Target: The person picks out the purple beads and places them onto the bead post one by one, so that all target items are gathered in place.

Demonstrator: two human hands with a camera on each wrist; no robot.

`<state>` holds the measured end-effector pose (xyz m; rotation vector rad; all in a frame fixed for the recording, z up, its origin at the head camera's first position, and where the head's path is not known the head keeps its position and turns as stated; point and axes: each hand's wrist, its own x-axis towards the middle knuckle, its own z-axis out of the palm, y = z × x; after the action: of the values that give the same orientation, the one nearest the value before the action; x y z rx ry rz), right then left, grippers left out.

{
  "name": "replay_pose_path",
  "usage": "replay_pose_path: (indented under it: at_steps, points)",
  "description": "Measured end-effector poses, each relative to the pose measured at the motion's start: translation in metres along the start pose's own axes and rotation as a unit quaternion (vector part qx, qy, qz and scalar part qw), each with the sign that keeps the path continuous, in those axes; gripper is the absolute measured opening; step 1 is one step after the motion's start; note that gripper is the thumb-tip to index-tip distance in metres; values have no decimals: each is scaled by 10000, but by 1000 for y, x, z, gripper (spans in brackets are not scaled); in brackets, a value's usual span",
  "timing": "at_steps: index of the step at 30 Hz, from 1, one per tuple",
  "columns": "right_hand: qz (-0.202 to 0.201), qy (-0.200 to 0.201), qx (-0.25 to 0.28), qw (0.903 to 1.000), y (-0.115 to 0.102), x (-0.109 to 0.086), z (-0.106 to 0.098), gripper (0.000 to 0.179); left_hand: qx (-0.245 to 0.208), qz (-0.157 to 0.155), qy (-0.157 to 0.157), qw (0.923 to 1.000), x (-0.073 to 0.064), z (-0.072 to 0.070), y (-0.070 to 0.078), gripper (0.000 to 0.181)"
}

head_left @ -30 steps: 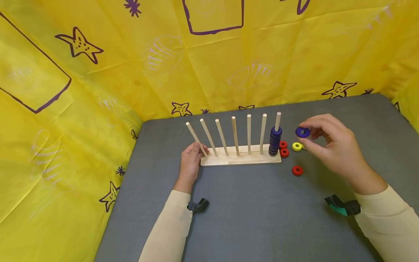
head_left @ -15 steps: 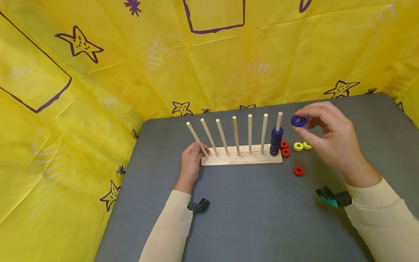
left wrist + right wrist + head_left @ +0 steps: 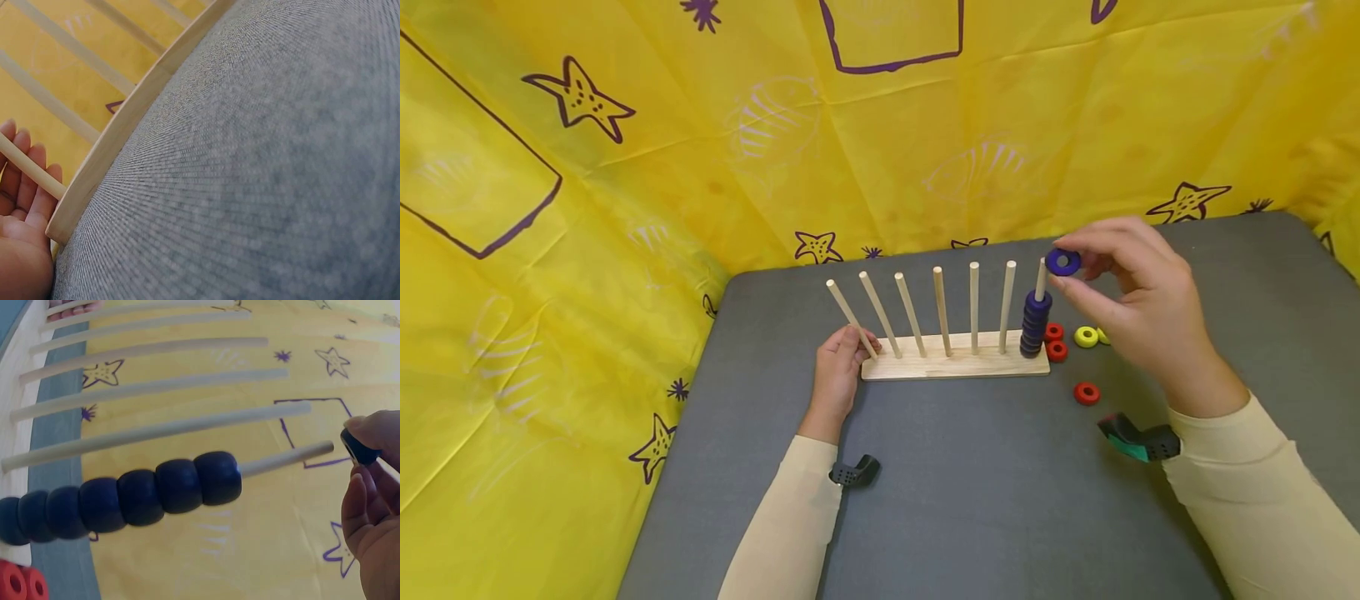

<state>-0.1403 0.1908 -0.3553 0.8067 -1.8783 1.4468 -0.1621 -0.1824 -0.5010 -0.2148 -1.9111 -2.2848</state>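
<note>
A wooden peg stand [image 3: 955,360] with a row of upright pegs stands on the grey table. Its rightmost peg carries a stack of dark blue rings [image 3: 1034,325], the peg tip bare above them. My right hand [image 3: 1142,308] pinches another blue ring [image 3: 1063,262] between thumb and fingers, beside that tip; in the right wrist view this ring [image 3: 359,447] is a little apart from the peg's end. At the stand's left end, my left hand [image 3: 837,375] holds the leftmost peg near its foot, fingers [image 3: 28,181] behind it in the left wrist view.
Loose red rings [image 3: 1086,393] lie right of the stand, two of them close to its right end. Yellow rings [image 3: 1086,337] lie beneath my right hand, one partly hidden. A yellow printed cloth [image 3: 887,167] hangs behind the table.
My right hand has moved left and up with the blue ring, from right of the stand to the rightmost peg's tip. My left hand has stayed in place.
</note>
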Motion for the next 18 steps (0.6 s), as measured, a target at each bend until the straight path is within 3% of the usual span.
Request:
replay_pose_path:
  at_steps: [7,12,18]
  points:
    - [33,24,431,9991,2,3,7,37,54,12,-16,10000,0,0,0,70]
    - [117,-106,291,9995,4,2,7,28,10,41,4,10000,0,-1,-1,71]
    - [177,-179,-27,9997,8,1,8,39,-20,73,-19,10000,1,-1,-3,70]
